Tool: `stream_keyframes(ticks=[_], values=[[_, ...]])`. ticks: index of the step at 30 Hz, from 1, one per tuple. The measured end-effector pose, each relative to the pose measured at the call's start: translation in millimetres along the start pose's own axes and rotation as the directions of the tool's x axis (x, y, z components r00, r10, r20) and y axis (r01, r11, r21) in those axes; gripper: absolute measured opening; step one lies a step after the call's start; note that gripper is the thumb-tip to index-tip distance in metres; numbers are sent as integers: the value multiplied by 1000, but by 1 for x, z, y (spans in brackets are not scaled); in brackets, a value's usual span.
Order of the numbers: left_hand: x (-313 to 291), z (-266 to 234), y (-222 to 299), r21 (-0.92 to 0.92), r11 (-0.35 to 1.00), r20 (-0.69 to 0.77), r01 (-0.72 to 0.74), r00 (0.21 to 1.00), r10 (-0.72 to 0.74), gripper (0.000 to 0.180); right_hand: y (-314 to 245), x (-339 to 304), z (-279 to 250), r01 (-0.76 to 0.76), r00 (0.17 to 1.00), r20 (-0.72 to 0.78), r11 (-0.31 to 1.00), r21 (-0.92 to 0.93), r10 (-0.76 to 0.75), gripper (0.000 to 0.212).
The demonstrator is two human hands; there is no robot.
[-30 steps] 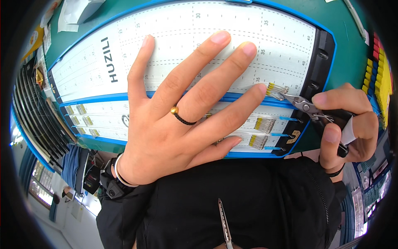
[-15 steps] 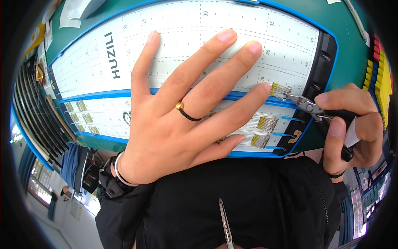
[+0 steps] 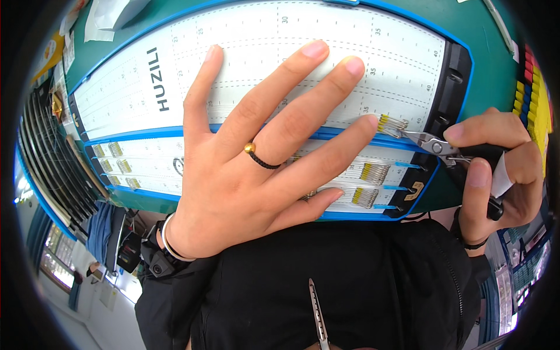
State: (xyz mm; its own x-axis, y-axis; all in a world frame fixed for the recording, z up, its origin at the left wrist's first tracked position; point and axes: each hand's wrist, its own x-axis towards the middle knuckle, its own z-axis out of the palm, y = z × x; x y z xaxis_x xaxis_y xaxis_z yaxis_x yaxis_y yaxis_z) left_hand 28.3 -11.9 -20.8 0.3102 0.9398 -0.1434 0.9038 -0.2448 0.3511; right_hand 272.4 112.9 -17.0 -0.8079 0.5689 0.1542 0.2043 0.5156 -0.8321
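My left hand (image 3: 239, 169) lies spread over a long blue-edged case (image 3: 466, 93) with white ruled boards (image 3: 245, 38). Its index fingertip touches or nearly touches the yellow end of a bundle of thin metal pins (image 3: 393, 124) near the case's right end. From the right, my right hand (image 3: 504, 175) is closed around small pliers (image 3: 438, 147) with dark handles. The plier jaws reach the bundle's right end; whether they grip a pin is too small to tell. More yellow-ended pin bundles (image 3: 373, 173) sit in the near strip, partly hidden by my left hand.
The case rests on a green mat (image 3: 496, 52). Yellow, red and blue blocks (image 3: 534, 105) stand at the far right. A row of dark curved strips (image 3: 49, 151) is at the left. White paper (image 3: 111, 23) lies at the upper left. A thin metal tool (image 3: 318, 315) points up in front of my dark clothing.
My right hand and the pliers have shifted slightly right and down, showing more of the jaws. The case and my left hand have moved very slightly left in view.
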Motion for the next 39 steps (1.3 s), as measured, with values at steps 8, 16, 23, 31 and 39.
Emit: stream_keyframes(ticks=[8,16,23,31,39], values=[[0,2,0,-3,1000,-1,6,1000,-6,53,-4,9,-1,-40,999,30,995,-93,43,19],[1,-1,1,-5,1000,0,-3,1000,3,52,-1,-5,-2,-68,992,-102,996,52,73,20],[1,1,0,-7,1000,-2,6,1000,-6,50,8,-24,13,-118,976,-159,972,205,152,30],[2,-1,1,-15,1000,-3,-2,1000,2,52,8,-21,10,-105,979,-162,984,141,127,32],[1,-1,0,1,1000,9,-13,1000,13,54,10,-22,10,-99,979,-160,985,144,122,36]])
